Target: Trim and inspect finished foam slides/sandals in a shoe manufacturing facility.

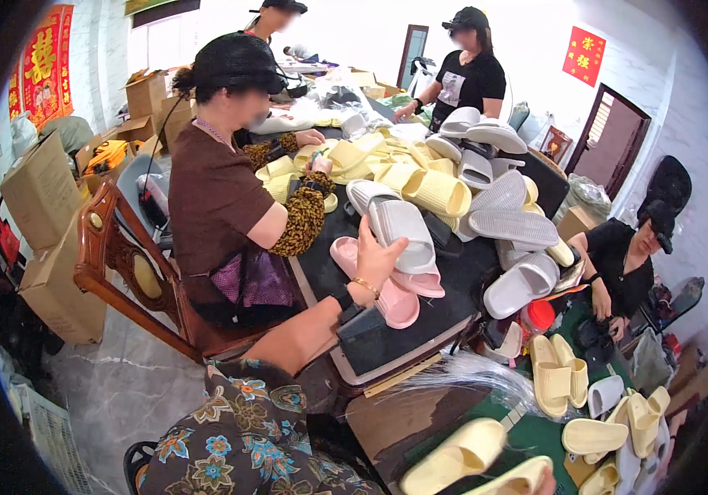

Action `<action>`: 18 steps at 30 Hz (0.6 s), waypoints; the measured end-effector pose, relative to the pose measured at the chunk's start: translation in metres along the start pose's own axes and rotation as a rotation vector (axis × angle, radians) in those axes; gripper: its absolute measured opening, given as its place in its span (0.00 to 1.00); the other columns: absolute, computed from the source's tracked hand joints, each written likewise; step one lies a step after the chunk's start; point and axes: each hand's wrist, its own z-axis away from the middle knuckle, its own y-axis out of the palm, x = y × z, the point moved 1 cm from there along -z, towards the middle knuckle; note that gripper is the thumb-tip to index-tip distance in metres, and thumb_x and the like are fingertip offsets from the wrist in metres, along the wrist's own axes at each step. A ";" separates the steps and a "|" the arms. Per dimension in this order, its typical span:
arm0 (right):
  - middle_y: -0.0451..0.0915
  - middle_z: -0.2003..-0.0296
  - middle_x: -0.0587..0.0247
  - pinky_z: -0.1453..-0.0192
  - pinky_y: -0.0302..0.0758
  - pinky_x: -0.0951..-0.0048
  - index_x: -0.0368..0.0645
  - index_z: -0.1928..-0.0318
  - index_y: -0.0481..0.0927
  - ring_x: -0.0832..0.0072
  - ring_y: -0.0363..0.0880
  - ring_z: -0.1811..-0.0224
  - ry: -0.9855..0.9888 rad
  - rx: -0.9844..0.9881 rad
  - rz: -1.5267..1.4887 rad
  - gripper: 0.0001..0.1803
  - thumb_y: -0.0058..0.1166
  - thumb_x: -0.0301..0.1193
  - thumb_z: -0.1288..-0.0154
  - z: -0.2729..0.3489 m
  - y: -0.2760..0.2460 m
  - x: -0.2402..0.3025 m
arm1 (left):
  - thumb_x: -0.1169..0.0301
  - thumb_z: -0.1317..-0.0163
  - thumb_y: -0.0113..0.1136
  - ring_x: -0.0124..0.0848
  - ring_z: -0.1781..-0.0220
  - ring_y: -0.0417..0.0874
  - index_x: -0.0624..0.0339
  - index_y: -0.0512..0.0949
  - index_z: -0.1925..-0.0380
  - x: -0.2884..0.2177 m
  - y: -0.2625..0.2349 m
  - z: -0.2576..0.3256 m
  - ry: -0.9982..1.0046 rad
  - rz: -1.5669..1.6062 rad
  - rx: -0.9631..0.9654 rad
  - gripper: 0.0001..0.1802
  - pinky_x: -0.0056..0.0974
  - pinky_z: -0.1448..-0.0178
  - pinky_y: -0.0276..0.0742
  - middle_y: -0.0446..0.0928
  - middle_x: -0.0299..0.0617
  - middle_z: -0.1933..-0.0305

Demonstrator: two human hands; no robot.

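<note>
My left hand (377, 262) reaches across the dark table with its fingers and thumb round a pair of grey slippers (403, 231). Directly beneath and beside that pair lie pink slippers (399, 305). At the lower edge, only the fingertips of my right hand (547, 480) show, closed on the side of a yellow slipper (519, 478). Another yellow slipper (457, 455) is just left of it. Beyond my left hand rises a heap of yellow slippers (436, 191), with grey slippers (515, 227) piled on its right side.
Across the table on the left, a co-worker in brown (218, 181) handles yellow slippers. Other people (469, 74) work behind and at right. A red-lidded jar (538, 315), clear plastic strands (469, 371) and more slippers (560, 371) are nearby. A wooden chair (139, 272) and cartons (61, 280) stand left.
</note>
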 end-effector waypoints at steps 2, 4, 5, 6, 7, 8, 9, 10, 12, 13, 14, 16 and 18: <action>0.76 0.44 0.45 0.36 0.69 0.58 0.36 0.41 0.75 0.49 0.73 0.43 0.107 -0.232 0.065 0.27 0.60 0.37 0.38 -0.001 -0.031 -0.035 | 0.72 0.50 0.69 0.43 0.38 0.74 0.68 0.48 0.29 0.011 -0.004 -0.007 -0.075 0.165 0.019 0.52 0.41 0.35 0.70 0.69 0.55 0.37; 0.76 0.45 0.47 0.38 0.70 0.59 0.37 0.41 0.75 0.52 0.75 0.44 0.242 -0.357 0.087 0.28 0.60 0.39 0.37 0.012 -0.062 -0.073 | 0.76 0.49 0.67 0.41 0.38 0.74 0.68 0.48 0.29 -0.011 0.004 0.004 -0.151 0.290 0.025 0.50 0.40 0.35 0.70 0.69 0.54 0.37; 0.77 0.46 0.50 0.41 0.72 0.60 0.39 0.41 0.76 0.54 0.75 0.44 0.243 -0.424 0.597 0.28 0.59 0.43 0.37 0.018 -0.074 -0.085 | 0.79 0.48 0.65 0.39 0.39 0.74 0.68 0.48 0.30 -0.025 0.005 0.010 -0.216 0.405 0.013 0.48 0.39 0.36 0.70 0.69 0.52 0.38; 0.78 0.47 0.53 0.43 0.74 0.61 0.41 0.41 0.76 0.56 0.76 0.44 0.231 -0.475 1.105 0.29 0.59 0.47 0.36 0.024 -0.080 -0.092 | 0.84 0.47 0.61 0.37 0.39 0.74 0.67 0.49 0.30 -0.033 0.004 0.011 -0.229 0.481 0.002 0.46 0.38 0.36 0.70 0.68 0.51 0.37; 0.78 0.47 0.53 0.43 0.74 0.61 0.41 0.41 0.76 0.56 0.76 0.44 0.236 -0.481 1.106 0.29 0.59 0.47 0.36 0.030 -0.084 -0.098 | 0.84 0.47 0.61 0.37 0.39 0.74 0.67 0.49 0.30 -0.033 0.001 0.014 -0.226 0.486 0.006 0.46 0.38 0.36 0.70 0.68 0.51 0.37; 0.78 0.47 0.56 0.45 0.75 0.61 0.43 0.42 0.77 0.57 0.76 0.45 0.176 -0.518 1.221 0.31 0.58 0.51 0.36 0.032 -0.082 -0.099 | 0.84 0.47 0.60 0.37 0.39 0.73 0.67 0.50 0.30 -0.032 -0.004 0.017 -0.201 0.549 -0.010 0.44 0.38 0.36 0.70 0.67 0.51 0.37; 0.78 0.48 0.60 0.47 0.76 0.61 0.45 0.42 0.77 0.58 0.76 0.45 0.116 -0.554 1.342 0.32 0.57 0.55 0.37 0.036 -0.079 -0.101 | 0.83 0.46 0.60 0.37 0.38 0.72 0.67 0.51 0.31 -0.035 -0.007 0.022 -0.181 0.615 -0.025 0.43 0.39 0.35 0.69 0.66 0.51 0.36; 0.78 0.48 0.62 0.48 0.76 0.60 0.45 0.44 0.78 0.56 0.76 0.45 0.110 -0.720 1.114 0.33 0.58 0.57 0.38 0.040 -0.074 -0.115 | 0.83 0.46 0.59 0.37 0.38 0.71 0.67 0.52 0.31 -0.038 -0.008 0.027 -0.157 0.601 -0.021 0.42 0.39 0.35 0.69 0.66 0.51 0.36; 0.79 0.49 0.59 0.47 0.76 0.59 0.43 0.46 0.79 0.55 0.76 0.45 0.101 -0.671 1.066 0.31 0.59 0.54 0.38 0.040 -0.066 -0.108 | 0.83 0.44 0.58 0.36 0.38 0.71 0.68 0.56 0.33 -0.058 -0.013 0.045 -0.151 0.572 -0.023 0.37 0.38 0.34 0.68 0.66 0.49 0.37; 0.79 0.50 0.55 0.47 0.75 0.58 0.41 0.48 0.80 0.54 0.76 0.46 0.088 -0.619 1.026 0.29 0.61 0.52 0.38 0.042 -0.062 -0.101 | 0.83 0.44 0.58 0.36 0.38 0.71 0.68 0.56 0.33 -0.062 -0.011 0.050 -0.148 0.573 -0.022 0.37 0.38 0.34 0.68 0.66 0.49 0.37; 0.80 0.52 0.47 0.45 0.74 0.56 0.35 0.52 0.80 0.50 0.75 0.46 0.144 -0.648 0.599 0.24 0.61 0.44 0.37 0.031 -0.062 -0.075 | 0.83 0.44 0.57 0.35 0.38 0.71 0.68 0.57 0.33 -0.067 -0.014 0.056 -0.124 0.584 -0.019 0.37 0.38 0.34 0.68 0.66 0.48 0.37; 0.79 0.52 0.44 0.43 0.73 0.55 0.34 0.52 0.80 0.48 0.75 0.46 0.160 -0.575 0.519 0.23 0.60 0.42 0.37 0.024 -0.057 -0.067 | 0.84 0.44 0.56 0.35 0.38 0.70 0.66 0.60 0.34 -0.087 -0.019 0.065 -0.110 0.637 -0.028 0.35 0.38 0.33 0.66 0.67 0.47 0.37; 0.78 0.51 0.39 0.41 0.71 0.55 0.30 0.49 0.78 0.46 0.74 0.47 0.271 -0.431 0.359 0.22 0.59 0.36 0.36 0.012 -0.059 -0.030 | 0.84 0.44 0.56 0.35 0.37 0.70 0.66 0.60 0.34 -0.093 -0.025 0.069 -0.083 0.679 -0.009 0.35 0.38 0.33 0.66 0.66 0.46 0.37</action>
